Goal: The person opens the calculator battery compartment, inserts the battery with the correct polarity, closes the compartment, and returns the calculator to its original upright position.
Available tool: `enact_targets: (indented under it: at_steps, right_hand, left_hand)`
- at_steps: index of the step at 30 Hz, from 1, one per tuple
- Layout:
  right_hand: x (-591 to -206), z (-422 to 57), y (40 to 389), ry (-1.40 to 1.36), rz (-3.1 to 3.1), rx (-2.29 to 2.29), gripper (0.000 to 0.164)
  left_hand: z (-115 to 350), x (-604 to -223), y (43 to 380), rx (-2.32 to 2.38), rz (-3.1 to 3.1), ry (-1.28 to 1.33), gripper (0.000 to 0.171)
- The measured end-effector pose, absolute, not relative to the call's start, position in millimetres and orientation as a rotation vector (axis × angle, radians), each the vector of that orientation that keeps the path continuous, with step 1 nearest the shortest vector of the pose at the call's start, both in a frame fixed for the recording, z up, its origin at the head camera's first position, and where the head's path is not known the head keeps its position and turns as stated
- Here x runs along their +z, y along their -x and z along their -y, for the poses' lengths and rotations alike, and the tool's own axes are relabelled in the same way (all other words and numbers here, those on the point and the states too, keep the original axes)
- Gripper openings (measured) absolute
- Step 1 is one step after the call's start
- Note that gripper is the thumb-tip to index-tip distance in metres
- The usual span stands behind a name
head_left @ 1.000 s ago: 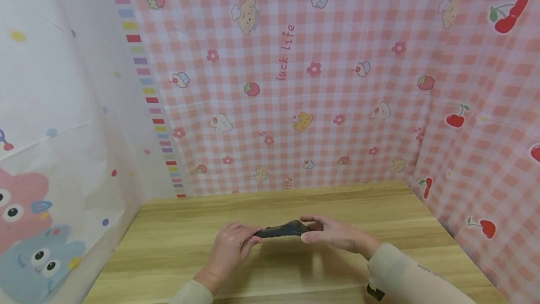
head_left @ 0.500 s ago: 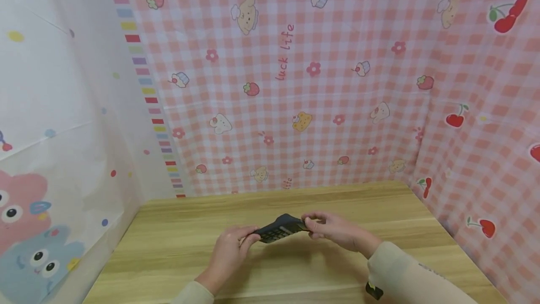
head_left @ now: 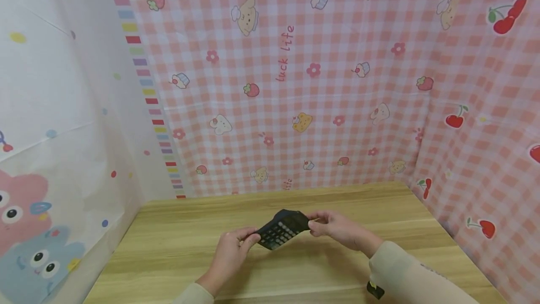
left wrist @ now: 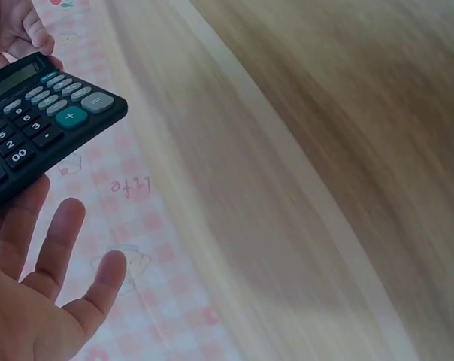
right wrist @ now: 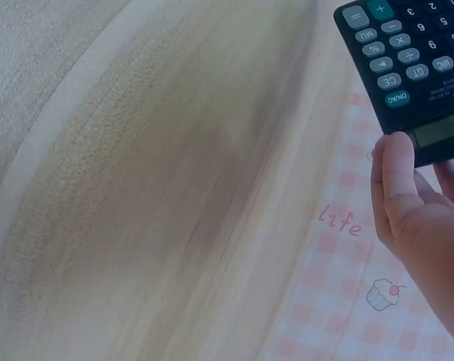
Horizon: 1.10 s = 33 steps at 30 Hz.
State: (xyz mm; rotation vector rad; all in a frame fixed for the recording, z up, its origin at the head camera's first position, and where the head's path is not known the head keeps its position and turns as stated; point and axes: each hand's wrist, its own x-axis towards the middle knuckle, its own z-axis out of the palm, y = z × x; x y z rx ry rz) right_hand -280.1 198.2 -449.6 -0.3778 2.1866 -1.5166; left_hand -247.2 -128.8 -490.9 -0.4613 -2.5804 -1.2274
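A black calculator (head_left: 281, 230) is held up over the wooden table, tilted with its keys toward the head camera. My left hand (head_left: 232, 250) pinches its keypad end between thumb and fingers; in the left wrist view the other fingers of the left hand (left wrist: 43, 282) spread away below it. At the display end, my right hand (head_left: 339, 229) grips the edge. The right wrist view shows the thumb of the right hand (right wrist: 419, 195) next to the calculator's display (right wrist: 441, 129). Grey and green keys stand out among the black ones on the calculator (left wrist: 54, 120).
The wooden table (head_left: 177, 266) spreads beneath both hands. A small black object with a yellow mark (head_left: 374, 290) lies by the right sleeve. Behind rises a pink checked cloth (head_left: 270, 107), with a white patterned cloth (head_left: 84, 121) on the left.
The calculator has turned from nearly edge-on to showing its keys, its near side tipping down. My right fingers have shifted on its end; the left hand stays nearly where it was.
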Motion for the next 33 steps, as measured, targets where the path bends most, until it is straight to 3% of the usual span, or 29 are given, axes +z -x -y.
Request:
enact_targets:
  at_steps: [8,14,25,33]
  right_hand:
    - [-453,-191,279,0.304,-2.38,-1.541,0.037]
    - [-458,-184,281,0.342,-2.489,-1.547,0.027]
    - [-453,-177,282,0.2,-2.632,-1.41,0.021]
    - [-451,-177,288,0.189,-2.644,-1.383,0.023]
  left_hand:
    - [127,-487,243,-1.478,2.617,0.38,0.038]
    - [125,-488,243,-1.721,2.636,0.325,0.04]
    - [121,-500,235,-2.076,2.647,0.402,0.045]
    - [116,-505,228,-2.35,2.54,0.281,0.045]
